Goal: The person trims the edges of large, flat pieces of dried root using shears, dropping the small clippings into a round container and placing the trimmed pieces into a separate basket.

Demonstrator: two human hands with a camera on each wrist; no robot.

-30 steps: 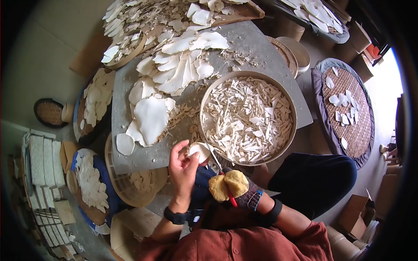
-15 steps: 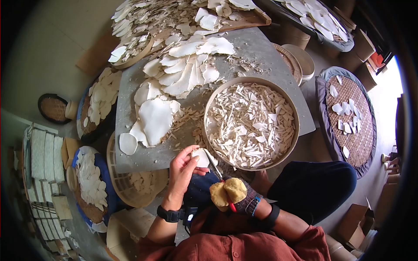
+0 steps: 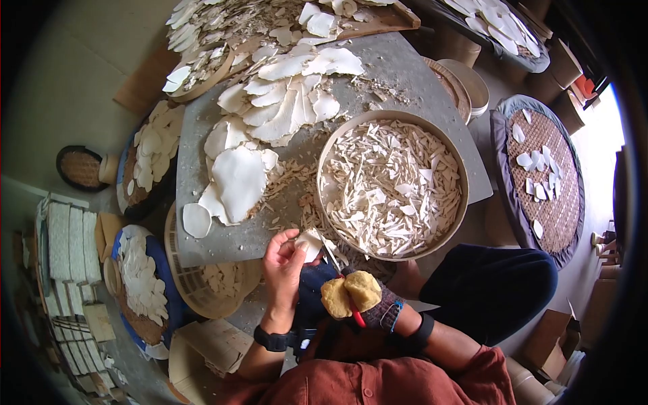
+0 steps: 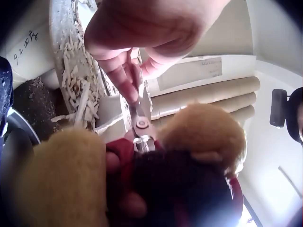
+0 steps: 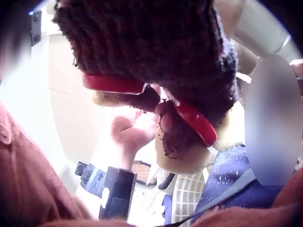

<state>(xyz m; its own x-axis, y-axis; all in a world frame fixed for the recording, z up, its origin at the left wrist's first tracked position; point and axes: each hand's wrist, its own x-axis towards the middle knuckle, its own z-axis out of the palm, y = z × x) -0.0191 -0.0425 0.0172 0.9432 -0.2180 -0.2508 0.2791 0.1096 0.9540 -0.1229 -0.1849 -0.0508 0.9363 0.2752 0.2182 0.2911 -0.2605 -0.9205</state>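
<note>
A grey tabletop (image 3: 209, 248) fills the centre of my head view, littered with pale crumbs and flakes. Well apart on its right, an oval woven tray (image 3: 548, 223) edged in dark cloth holds a scatter of white pieces. On the tabletop, a round, thin-walled container (image 3: 321, 162) brims with narrow off-white slivers, lying in every direction; to its left, broad white sheets (image 3: 239, 182) overlap in a heap, their outlines rounded and irregular.

Near the tabletop's front edge, the person's bare left hand (image 3: 283, 270) pinches a small piece between thumb and fingers. The gloved right hand (image 3: 383, 307), in dark knit with some fingertips exposed, is curled round the red handles of metal scissors (image 3: 331, 258). I see two rough yellow lumps (image 3: 363, 290) bulging at the grip. The blades point toward the left hand, right by the piece's edge; I cannot tell whether they are biting in.

Smallest of all, the pinched white piece (image 3: 310, 245) sits just outside the container's lower-left rim, thin, matte and off-white, its far side partly hidden by fingers.
</note>
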